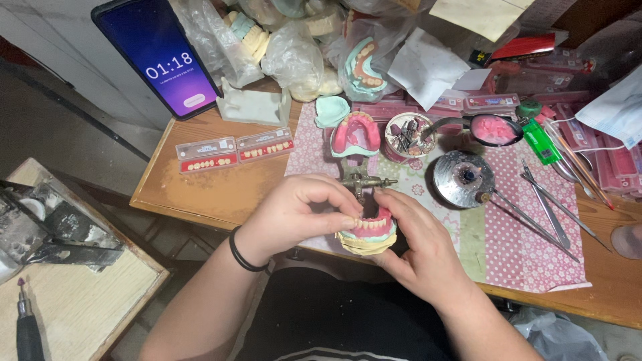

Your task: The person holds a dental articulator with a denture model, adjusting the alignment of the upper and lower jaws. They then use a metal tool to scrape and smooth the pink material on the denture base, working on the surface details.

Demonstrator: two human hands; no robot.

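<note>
Denture model (367,234), a pink wax gum with a row of pale teeth seated on a cream plaster base, sits between both hands just above the near edge of the counter (200,190). Its arch of teeth runs left to right, facing up and slightly toward the viewer. The left hand (294,210), with a black band at the wrist, curls over from the left, its fingertips pinched narrowly at the tooth row. The right hand (421,244) cups the plaster base from the right and below, fingers wrapped around it. Both hands touch the model; the right carries it, the left works at the teeth.

Just beyond the hands stands a small brass burner (361,180) on a pink dotted cloth (528,241). Farther back lie another pink wax denture on a green cast (355,134), a round cup of burs (409,134), a metal dish (463,178), and slim metal instruments (548,214). To the left lie two flat cards of artificial teeth (234,152); a phone (157,53) leans behind them.
</note>
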